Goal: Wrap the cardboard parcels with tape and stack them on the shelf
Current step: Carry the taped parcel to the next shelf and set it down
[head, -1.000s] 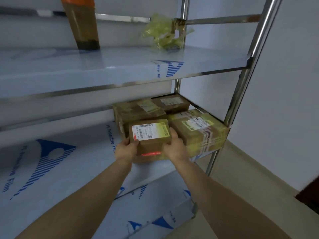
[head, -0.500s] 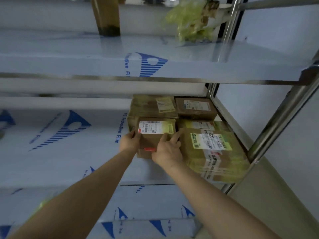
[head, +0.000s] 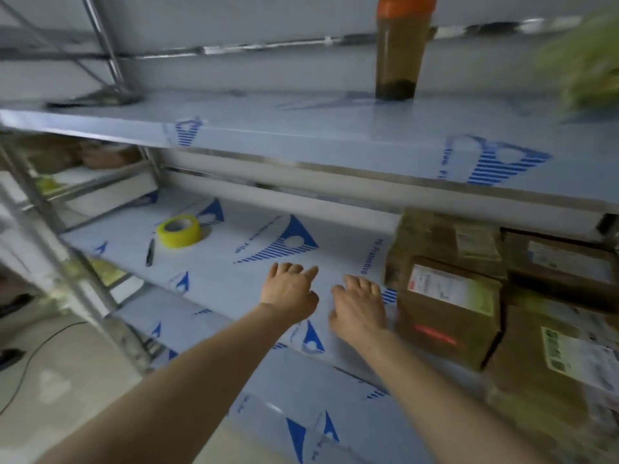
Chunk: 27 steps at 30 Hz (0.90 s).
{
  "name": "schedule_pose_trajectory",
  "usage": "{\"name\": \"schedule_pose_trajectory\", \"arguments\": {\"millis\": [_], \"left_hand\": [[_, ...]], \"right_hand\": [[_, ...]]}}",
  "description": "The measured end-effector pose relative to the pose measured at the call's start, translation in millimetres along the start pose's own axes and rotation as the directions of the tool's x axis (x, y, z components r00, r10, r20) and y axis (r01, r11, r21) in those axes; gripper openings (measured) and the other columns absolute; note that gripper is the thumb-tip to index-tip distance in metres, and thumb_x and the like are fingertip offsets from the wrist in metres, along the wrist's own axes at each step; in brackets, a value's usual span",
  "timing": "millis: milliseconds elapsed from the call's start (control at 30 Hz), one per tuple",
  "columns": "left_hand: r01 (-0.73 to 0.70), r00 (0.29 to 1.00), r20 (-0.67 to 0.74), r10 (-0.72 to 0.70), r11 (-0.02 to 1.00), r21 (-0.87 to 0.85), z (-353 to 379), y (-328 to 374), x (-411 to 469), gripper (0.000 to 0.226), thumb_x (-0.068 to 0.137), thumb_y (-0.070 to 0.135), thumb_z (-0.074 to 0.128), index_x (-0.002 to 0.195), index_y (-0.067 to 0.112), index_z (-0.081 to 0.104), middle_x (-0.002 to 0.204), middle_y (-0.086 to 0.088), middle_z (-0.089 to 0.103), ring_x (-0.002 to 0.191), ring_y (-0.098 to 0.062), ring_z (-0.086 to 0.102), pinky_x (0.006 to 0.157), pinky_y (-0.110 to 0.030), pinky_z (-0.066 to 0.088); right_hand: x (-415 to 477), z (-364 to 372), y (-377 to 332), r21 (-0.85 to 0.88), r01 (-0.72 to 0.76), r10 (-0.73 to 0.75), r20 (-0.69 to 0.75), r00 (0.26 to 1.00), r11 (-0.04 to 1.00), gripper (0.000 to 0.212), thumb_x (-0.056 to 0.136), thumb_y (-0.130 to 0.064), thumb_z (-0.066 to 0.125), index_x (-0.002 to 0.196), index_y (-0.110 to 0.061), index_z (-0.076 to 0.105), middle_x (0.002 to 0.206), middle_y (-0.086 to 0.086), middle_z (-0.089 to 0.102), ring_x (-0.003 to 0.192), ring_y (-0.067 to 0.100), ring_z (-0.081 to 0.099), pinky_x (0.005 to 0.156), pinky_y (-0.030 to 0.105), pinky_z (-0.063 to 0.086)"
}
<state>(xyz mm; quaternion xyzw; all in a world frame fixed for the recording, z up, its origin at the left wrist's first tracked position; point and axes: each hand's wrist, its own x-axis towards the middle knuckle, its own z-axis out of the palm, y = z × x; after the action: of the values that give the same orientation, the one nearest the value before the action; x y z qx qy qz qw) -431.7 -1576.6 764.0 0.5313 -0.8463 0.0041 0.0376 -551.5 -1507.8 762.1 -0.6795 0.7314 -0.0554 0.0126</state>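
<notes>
Several taped cardboard parcels stand together at the right end of the middle shelf (head: 254, 283). The nearest small parcel (head: 449, 313) carries a white label and a red mark on its front. My right hand (head: 360, 306) hovers open just left of that parcel, not touching it. My left hand (head: 289, 291) is open over bare shelf, fingers spread loosely. A yellow tape roll (head: 179, 231) lies far to the left on the same shelf, with a dark pen-like tool (head: 150, 252) beside it.
An orange-capped bottle (head: 400, 45) stands on the upper shelf (head: 301, 128), with a blurred green bag (head: 589, 58) at its right. Steel uprights (head: 63, 259) frame the left side. A cable (head: 37, 349) runs over the floor at lower left.
Both hands have let go of the small labelled parcel, which now stands on the shelf against the others. The hands moved left, and the view swung left to show the tape roll.
</notes>
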Motion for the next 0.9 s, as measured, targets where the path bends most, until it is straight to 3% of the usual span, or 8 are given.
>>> {"name": "schedule_pose_trajectory", "arguments": {"millis": [200, 400, 567, 900], "left_hand": [[0.136, 0.990, -0.040, -0.137, 0.990, -0.031, -3, -124, -9, 0.056, 0.091, 0.032, 0.046, 0.146, 0.026, 0.033, 0.142, -0.005, 0.045, 0.135, -0.026, 0.032, 0.113, -0.036, 0.020], [0.266, 0.964, 0.001, -0.267, 0.959, -0.102, 0, -272, -8, 0.057, 0.093, 0.031, 0.046, 0.147, 0.025, 0.031, 0.141, -0.007, 0.046, 0.133, -0.027, 0.035, 0.107, -0.036, 0.029], [0.369, 0.929, 0.053, -0.366, 0.916, -0.156, 6, -375, 1, 0.049, 0.092, 0.027, 0.044, 0.141, 0.020, 0.042, 0.134, -0.009, 0.051, 0.124, -0.029, 0.043, 0.098, -0.037, 0.038], [0.451, 0.892, 0.126, -0.433, 0.852, -0.267, 36, -456, 51, 0.042, 0.094, 0.032, 0.045, 0.133, 0.015, 0.049, 0.128, -0.011, 0.054, 0.118, -0.030, 0.051, 0.089, -0.037, 0.045]], "right_hand": [[67, 17, -107, 0.015, 0.083, -0.084, 0.122, 0.989, 0.996, 0.034, 0.093, -0.022, 0.047, 0.125, -0.014, 0.052, 0.133, 0.010, 0.046, 0.121, 0.028, 0.044, 0.102, 0.035, 0.032], [141, 31, -241, 0.096, 0.148, -0.164, 0.189, 0.968, 0.984, 0.042, 0.093, -0.025, 0.050, 0.133, -0.012, 0.050, 0.137, 0.012, 0.044, 0.126, 0.029, 0.043, 0.103, 0.036, 0.036], [196, 42, -325, 0.115, 0.177, -0.197, 0.195, 0.961, 0.977, 0.042, 0.095, -0.026, 0.048, 0.134, -0.012, 0.048, 0.138, 0.012, 0.042, 0.126, 0.030, 0.042, 0.102, 0.036, 0.037], [289, 79, -376, 0.055, 0.166, -0.173, 0.183, 0.968, 0.985, 0.037, 0.096, -0.019, 0.046, 0.133, -0.011, 0.047, 0.138, 0.011, 0.046, 0.124, 0.030, 0.045, 0.098, 0.039, 0.040]]}}
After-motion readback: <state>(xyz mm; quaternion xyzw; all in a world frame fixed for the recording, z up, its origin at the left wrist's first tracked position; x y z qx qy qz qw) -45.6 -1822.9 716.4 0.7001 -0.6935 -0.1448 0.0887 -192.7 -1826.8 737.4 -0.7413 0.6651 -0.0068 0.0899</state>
